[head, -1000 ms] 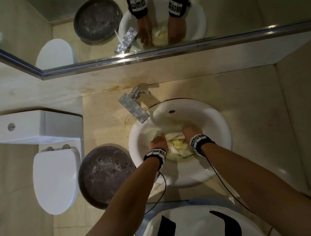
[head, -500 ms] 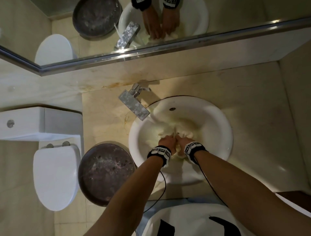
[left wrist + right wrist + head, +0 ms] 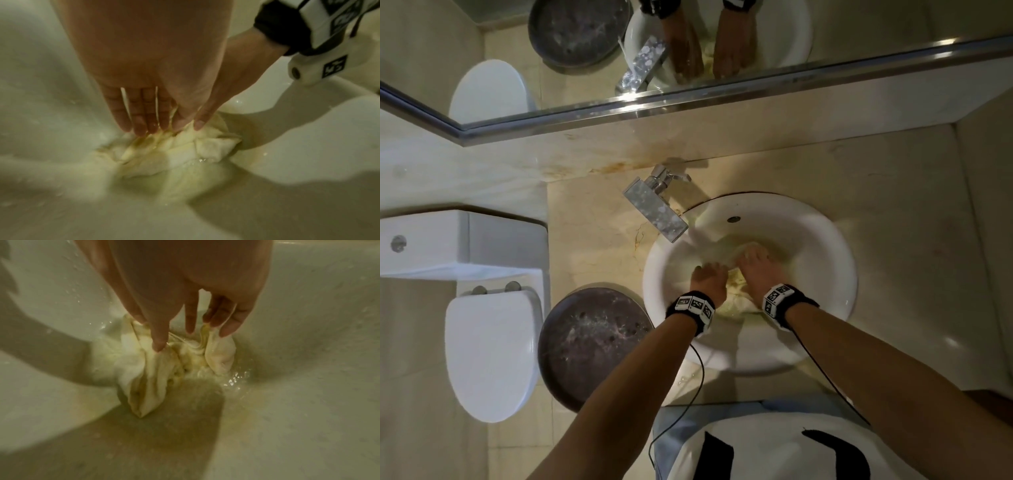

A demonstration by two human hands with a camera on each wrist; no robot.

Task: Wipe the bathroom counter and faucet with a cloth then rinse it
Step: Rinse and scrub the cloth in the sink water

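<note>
A wet pale-yellow cloth (image 3: 736,279) lies bunched at the bottom of the white round sink (image 3: 839,274), in shallow yellowish water. My left hand (image 3: 709,274) presses down on it with straight fingers (image 3: 141,126). Beside it, my right hand (image 3: 753,262) pinches folds of the cloth (image 3: 148,378) between thumb and fingertips (image 3: 226,331). The right hand's thumb (image 3: 200,125) touches the cloth (image 3: 185,154) next to my left thumb. The chrome faucet (image 3: 657,209) stands at the sink's back left on the beige marble counter (image 3: 911,222); I see no water running from it.
A dark round basin (image 3: 592,346) stands left of the sink, at the counter's left edge. Further left are the white toilet (image 3: 489,356) and its tank (image 3: 458,240). A mirror (image 3: 859,27) runs along the back wall. A wall closes the right side.
Both hands drew together on the cloth, then parted a little. The right hand has reached further toward the back of the basin, and the cloth is more bunched.
</note>
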